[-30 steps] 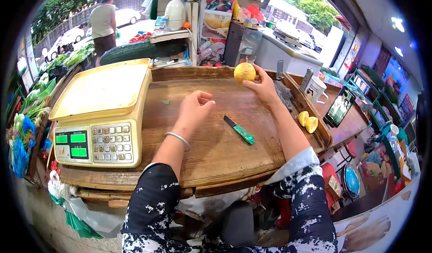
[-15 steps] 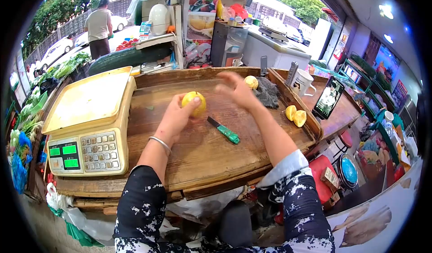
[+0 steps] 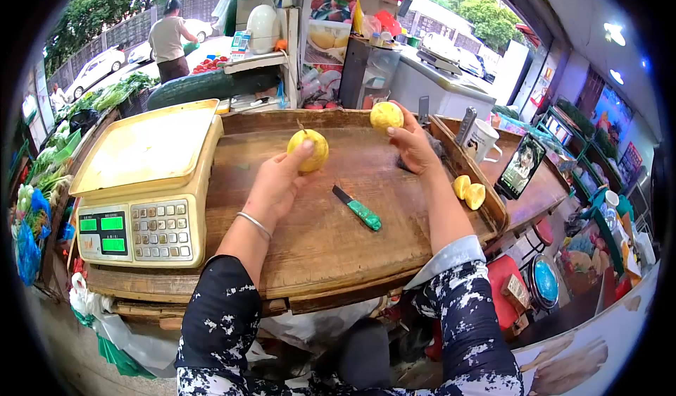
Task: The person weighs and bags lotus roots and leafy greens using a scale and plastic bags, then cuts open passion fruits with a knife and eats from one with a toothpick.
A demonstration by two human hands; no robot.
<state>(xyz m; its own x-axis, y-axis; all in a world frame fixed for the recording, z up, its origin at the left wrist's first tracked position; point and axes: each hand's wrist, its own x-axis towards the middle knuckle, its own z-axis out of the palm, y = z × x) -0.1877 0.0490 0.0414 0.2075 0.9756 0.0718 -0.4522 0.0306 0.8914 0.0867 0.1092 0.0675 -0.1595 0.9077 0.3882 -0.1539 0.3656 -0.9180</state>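
My left hand is closed on a round yellow fruit with a short stem on top, held above the wooden table. My right hand grips a second yellow fruit with a mottled skin, raised near the table's far edge. Between and below my hands, a knife with a green-wrapped handle lies on the wood, its dark blade pointing away to the left. Two cut yellow fruit pieces rest by the right rim. A dark grey cloth is partly hidden behind my right hand.
A digital scale with a wide pan stands on the left of the wooden table. Beyond the raised right rim are a white mug and a propped phone. A person stands outside at the back left.
My right hand has moved toward the back right and taken up the fruit that lay near the grey cloth. My left hand still holds its fruit. The view has shifted slightly.
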